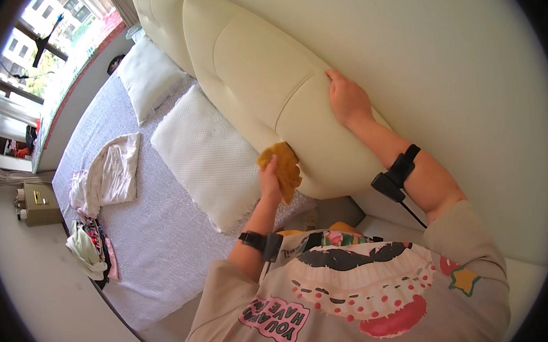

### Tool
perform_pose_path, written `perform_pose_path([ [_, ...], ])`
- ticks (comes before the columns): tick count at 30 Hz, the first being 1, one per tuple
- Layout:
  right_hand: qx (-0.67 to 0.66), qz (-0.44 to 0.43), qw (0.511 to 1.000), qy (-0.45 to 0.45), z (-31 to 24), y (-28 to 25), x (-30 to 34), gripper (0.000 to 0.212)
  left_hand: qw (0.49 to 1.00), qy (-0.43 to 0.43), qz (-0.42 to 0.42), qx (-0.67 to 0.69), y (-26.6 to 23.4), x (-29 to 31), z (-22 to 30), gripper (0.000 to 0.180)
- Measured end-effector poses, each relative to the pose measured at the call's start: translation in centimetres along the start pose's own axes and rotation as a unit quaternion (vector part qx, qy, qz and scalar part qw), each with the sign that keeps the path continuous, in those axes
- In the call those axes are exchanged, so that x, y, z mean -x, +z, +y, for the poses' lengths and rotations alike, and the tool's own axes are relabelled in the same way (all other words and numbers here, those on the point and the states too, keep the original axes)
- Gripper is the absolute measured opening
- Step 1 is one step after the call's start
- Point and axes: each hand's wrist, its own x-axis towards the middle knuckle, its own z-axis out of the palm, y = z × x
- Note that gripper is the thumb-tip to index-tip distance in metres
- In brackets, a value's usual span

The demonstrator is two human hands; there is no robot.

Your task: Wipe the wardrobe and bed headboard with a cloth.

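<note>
A mustard-yellow cloth is bunched in my left hand, which is closed around it. The cloth is against the lower front of a cream padded headboard, beside the pillow's corner. My right hand grips the top edge of the headboard, near the wall; some of its fingers are hidden. Just left of the cloth lies a white textured pillow on the bed.
A second white pillow lies farther along the bed. Pale folded clothing and a small clothes pile lie toward the left edge. A bedside cabinet stands beyond, below a bright window. The wall rises behind the headboard.
</note>
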Motion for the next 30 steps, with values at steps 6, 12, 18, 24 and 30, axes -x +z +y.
perform_pose_path([
  [6,-0.1,0.003,0.995,0.015,0.3,-0.3,-0.3,0.034,0.921,0.326,0.004,-0.211,8.3,0.1,2.5,0.055],
  [12,-0.496,0.081,0.858,0.108,3.5,0.5,-0.7,0.036,0.696,0.499,0.002,-0.517,12.7,0.8,3.7,0.066],
  [18,-0.587,0.075,0.795,0.137,3.8,-1.0,-2.0,0.032,0.557,0.558,-0.102,-0.607,19.5,-2.3,10.5,0.051],
  [24,-0.563,0.098,0.811,0.126,4.9,-0.5,-3.4,0.031,0.531,0.564,-0.117,-0.621,23.7,-3.7,10.5,0.045],
  [30,-0.564,0.116,0.803,0.155,5.1,-0.5,-3.0,0.03,0.571,0.561,-0.188,-0.568,19.4,3.2,6.0,0.058],
])
